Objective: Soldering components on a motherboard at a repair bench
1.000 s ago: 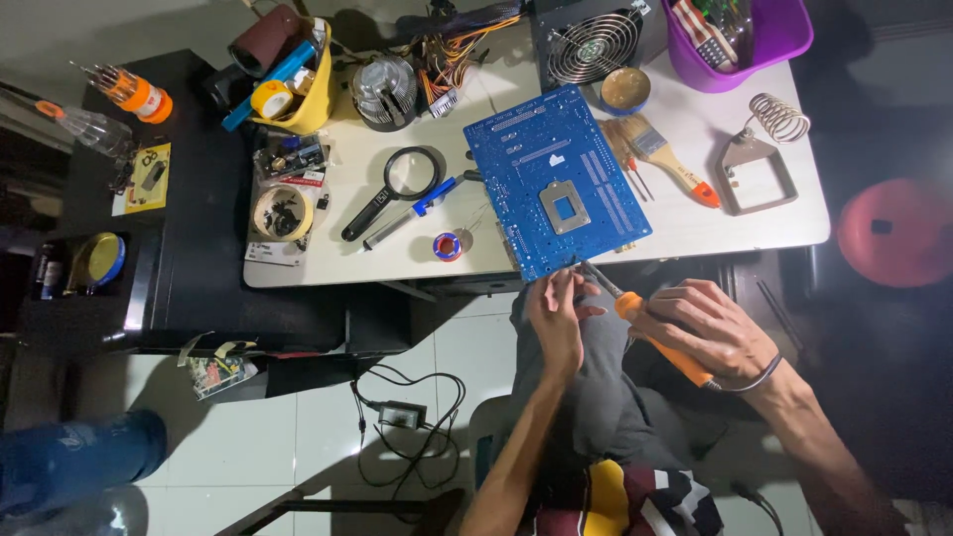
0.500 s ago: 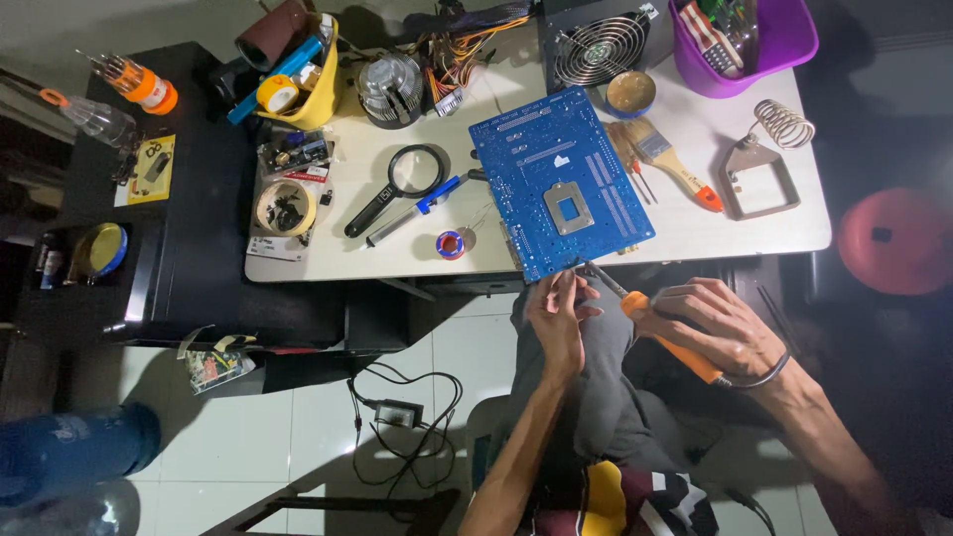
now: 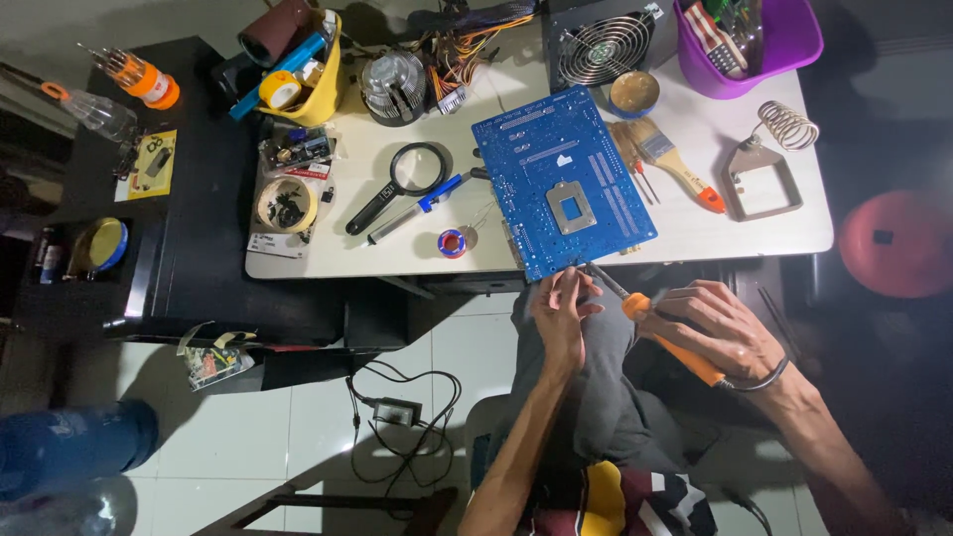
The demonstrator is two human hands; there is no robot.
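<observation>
1. Both hands work at the near edge of the blue rectangular circuit board on the white surface.
2. My right hand has its grip closed round the orange-handled soldering iron, held by its smooth plastic handle; the metal tip is probably hot.
3. My left hand pinches something thin at the tip; what, I cannot tell.
4. I judge the board stiff, light and fragile: best held by its edges.
5. A black magnifying glass lies nearby.

A magnifying glass lies beside a paintbrush and purple tub (far corner).
</observation>
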